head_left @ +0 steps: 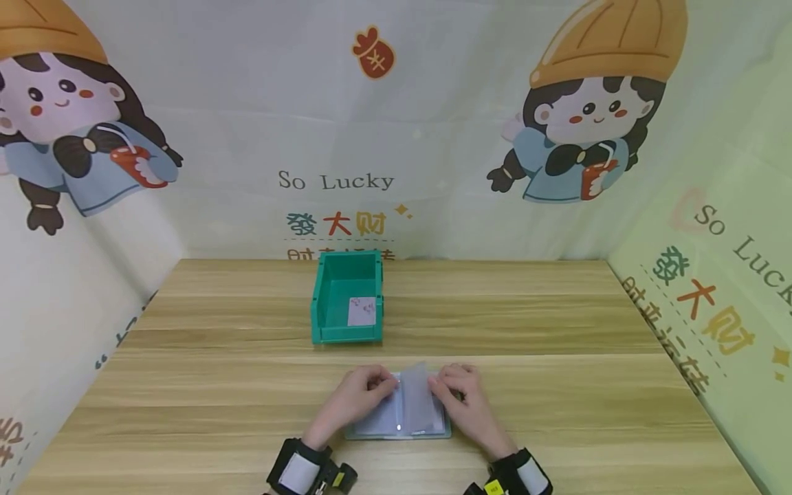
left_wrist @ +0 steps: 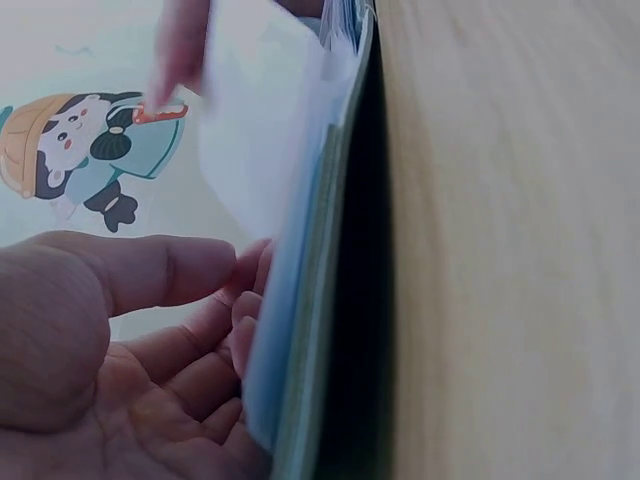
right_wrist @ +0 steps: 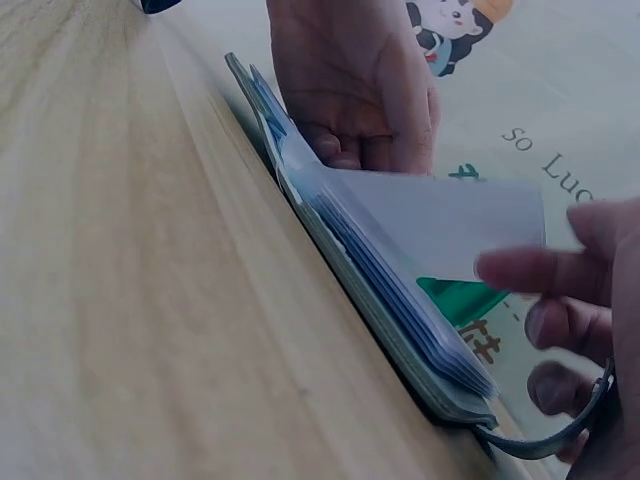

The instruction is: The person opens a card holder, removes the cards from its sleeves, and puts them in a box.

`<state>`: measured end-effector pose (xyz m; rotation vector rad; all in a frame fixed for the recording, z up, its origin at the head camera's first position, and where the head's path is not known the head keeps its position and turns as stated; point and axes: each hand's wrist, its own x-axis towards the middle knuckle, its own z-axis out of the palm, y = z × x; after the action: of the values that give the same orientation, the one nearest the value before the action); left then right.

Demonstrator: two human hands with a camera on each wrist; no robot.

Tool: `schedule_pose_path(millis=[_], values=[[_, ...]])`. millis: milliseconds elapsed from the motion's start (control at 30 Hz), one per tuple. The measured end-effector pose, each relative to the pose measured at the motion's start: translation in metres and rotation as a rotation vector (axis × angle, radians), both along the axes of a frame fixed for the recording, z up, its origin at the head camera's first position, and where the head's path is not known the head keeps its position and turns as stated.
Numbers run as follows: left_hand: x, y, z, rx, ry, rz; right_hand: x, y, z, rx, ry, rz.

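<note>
A card album (head_left: 371, 423) with clear sleeve pages lies spread on the table before me. One translucent sleeve page (head_left: 418, 402) stands raised near the fold, its face tilted. My left hand (head_left: 366, 393) rests on the left-hand side of the album, thumb straight and fingers loosely bent against the pages. On the other side, my right hand (head_left: 460, 395) has one fingertip at the free edge of the raised page, the thumb held apart from it. A strap (right_wrist: 555, 440) curves from the album's cover beneath the right fingers.
Beyond the album stands a green open bin (head_left: 346, 340) with a small patterned card (head_left: 361, 311) in it. A printed cloth (head_left: 445, 227) hangs behind and along both sides of the wooden table (head_left: 526, 309).
</note>
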<state>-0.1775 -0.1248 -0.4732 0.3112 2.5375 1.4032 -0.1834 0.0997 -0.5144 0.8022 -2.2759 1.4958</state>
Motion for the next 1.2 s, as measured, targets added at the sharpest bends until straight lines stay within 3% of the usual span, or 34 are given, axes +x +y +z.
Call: schedule_pose_path(millis=[133,233,367,533,667,900,1067,1200], values=[[0.000,0.000,0.000,0.002,-0.009,0.005,0.001,0.002,-0.001,-0.024,0.124,0.084],[-0.001,0.001,0.001,0.001,-0.018,0.013,0.003,0.003,-0.003,0.010,0.146,0.125],[0.000,0.004,0.004,0.006,-0.043,0.033,0.005,0.003,-0.004,0.096,0.125,0.172],[0.002,0.007,0.006,-0.009,-0.060,0.067,0.007,-0.001,-0.003,0.242,0.191,0.182],[0.002,0.004,0.003,-0.003,-0.022,0.091,0.007,-0.004,-0.002,0.298,0.229,0.159],[0.004,-0.005,0.004,-0.035,0.019,0.153,0.004,-0.005,-0.005,0.228,0.238,0.052],[0.008,-0.005,0.010,-0.135,0.069,0.181,0.004,0.001,-0.003,0.220,0.165,-0.081],[0.008,-0.002,0.010,-0.242,0.141,0.214,0.004,0.007,-0.002,0.286,0.086,-0.182]])
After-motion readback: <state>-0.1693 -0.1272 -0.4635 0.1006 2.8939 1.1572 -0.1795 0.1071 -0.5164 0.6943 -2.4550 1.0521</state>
